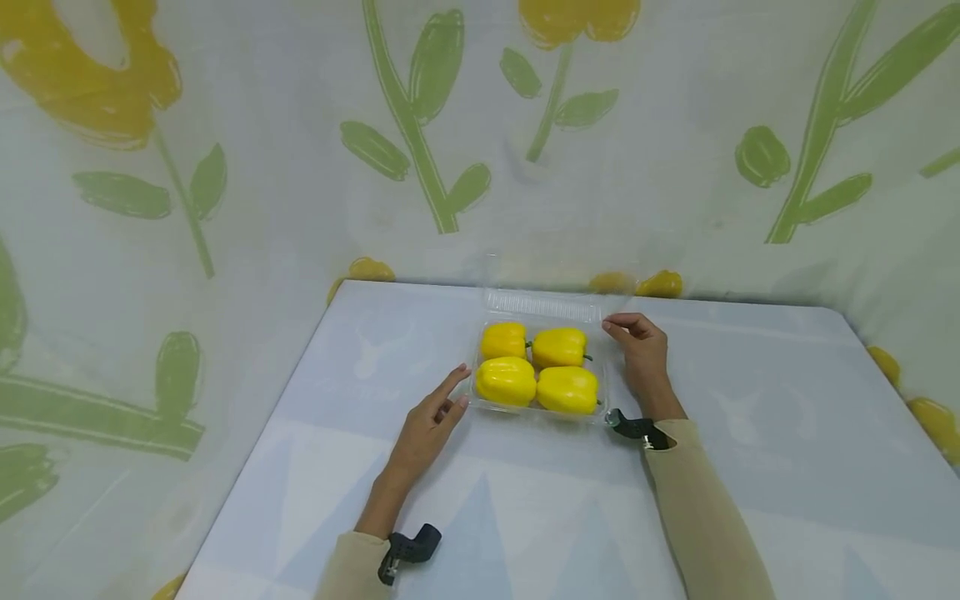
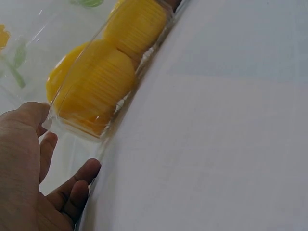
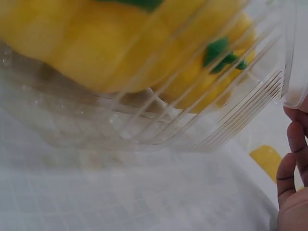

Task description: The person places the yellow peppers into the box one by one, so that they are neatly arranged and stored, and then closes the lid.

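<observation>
A clear plastic clamshell box (image 1: pixel 542 414) lies on the table with several yellow bell peppers (image 1: pixel 506 382) in it, in two rows. Its transparent lid (image 1: pixel 543 305) is raised and tilts away at the back. My right hand (image 1: pixel 641 346) is at the back right corner, thumb and forefinger pinching the lid's edge; in the right wrist view the fingers (image 3: pixel 298 144) are bent beside that edge. At the box's left side, my left hand (image 1: pixel 423 429) has its fingers loosely extended, a fingertip right at the rim. Green stems (image 3: pixel 221 57) show through the ribbed wall.
The white and pale blue patterned table (image 1: pixel 360 492) ends at a back edge just behind the lid. A cloth backdrop (image 1: pixel 285 167) printed with yellow flowers and green leaves hangs behind and to the sides. Black wrist mounts (image 1: pixel 411 546) sit on both wrists.
</observation>
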`<action>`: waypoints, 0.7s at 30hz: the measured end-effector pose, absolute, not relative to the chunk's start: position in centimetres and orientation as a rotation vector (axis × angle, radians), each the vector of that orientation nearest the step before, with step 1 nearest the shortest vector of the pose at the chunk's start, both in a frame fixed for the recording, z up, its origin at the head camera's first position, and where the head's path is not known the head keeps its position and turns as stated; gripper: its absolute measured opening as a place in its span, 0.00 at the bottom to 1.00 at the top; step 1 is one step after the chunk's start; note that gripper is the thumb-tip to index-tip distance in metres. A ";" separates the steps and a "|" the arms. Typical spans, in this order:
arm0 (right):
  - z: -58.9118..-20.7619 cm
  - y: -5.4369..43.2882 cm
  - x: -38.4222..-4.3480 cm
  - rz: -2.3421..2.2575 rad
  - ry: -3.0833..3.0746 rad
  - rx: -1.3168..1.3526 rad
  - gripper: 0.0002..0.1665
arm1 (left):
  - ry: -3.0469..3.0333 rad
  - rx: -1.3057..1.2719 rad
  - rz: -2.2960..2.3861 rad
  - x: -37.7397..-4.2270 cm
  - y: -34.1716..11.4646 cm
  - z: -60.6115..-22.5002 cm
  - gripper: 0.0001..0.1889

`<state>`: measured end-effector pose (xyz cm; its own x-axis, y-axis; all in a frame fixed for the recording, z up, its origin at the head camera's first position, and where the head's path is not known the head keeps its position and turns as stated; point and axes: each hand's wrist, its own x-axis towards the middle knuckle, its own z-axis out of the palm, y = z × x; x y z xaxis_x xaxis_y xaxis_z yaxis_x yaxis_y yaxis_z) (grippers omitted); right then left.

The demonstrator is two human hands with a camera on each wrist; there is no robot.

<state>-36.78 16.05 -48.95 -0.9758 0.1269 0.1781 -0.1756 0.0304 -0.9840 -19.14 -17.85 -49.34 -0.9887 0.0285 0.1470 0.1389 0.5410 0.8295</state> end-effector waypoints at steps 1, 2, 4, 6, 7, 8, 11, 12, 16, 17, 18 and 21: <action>-48.9 16.0 -36.7 2.053 -2.076 0.059 0.11 | -2.653 -0.147 -1.445 -19.1 -17.9 -49.3 0.27; -48.9 16.0 -36.7 2.051 -2.070 0.067 0.09 | -2.651 -0.151 -1.446 -19.1 -17.9 -49.3 0.27; -49.0 16.0 -36.6 2.050 -2.066 0.079 0.07 | -2.647 -0.160 -1.446 -19.1 -17.9 -49.2 0.27; -49.1 15.9 -36.5 2.053 -2.069 0.097 0.04 | -2.645 -0.162 -1.440 -19.1 -17.9 -49.2 0.28; -49.1 15.9 -36.4 2.057 -2.074 0.107 0.03 | -2.643 -0.161 -1.436 -19.0 -18.0 -49.3 0.28; -49.2 15.9 -36.4 2.052 -2.084 0.115 0.02 | -2.641 -0.160 -1.435 -19.0 -18.0 -49.3 0.28; -49.2 15.9 -36.2 2.022 -2.130 0.116 0.03 | -2.636 -0.156 -1.428 -19.0 -18.1 -49.5 0.28; -49.2 15.9 -36.1 1.998 -2.157 0.100 0.05 | -2.634 -0.158 -1.430 -19.0 -18.1 -49.5 0.28; -49.0 16.1 -35.8 1.969 -2.193 0.049 0.13 | -2.633 -0.174 -1.449 -19.1 -18.0 -49.4 0.28; -48.9 16.2 -35.7 1.984 -2.184 0.045 0.15 | -2.633 -0.175 -1.453 -19.1 -17.9 -49.4 0.28; -48.9 16.2 -35.6 2.010 -2.166 0.048 0.16 | -2.633 -0.174 -1.455 -19.1 -17.9 -49.4 0.28; -48.7 16.4 -35.4 2.078 -2.121 0.060 0.18 | -2.630 -0.171 -1.461 -19.0 -17.8 -49.3 0.28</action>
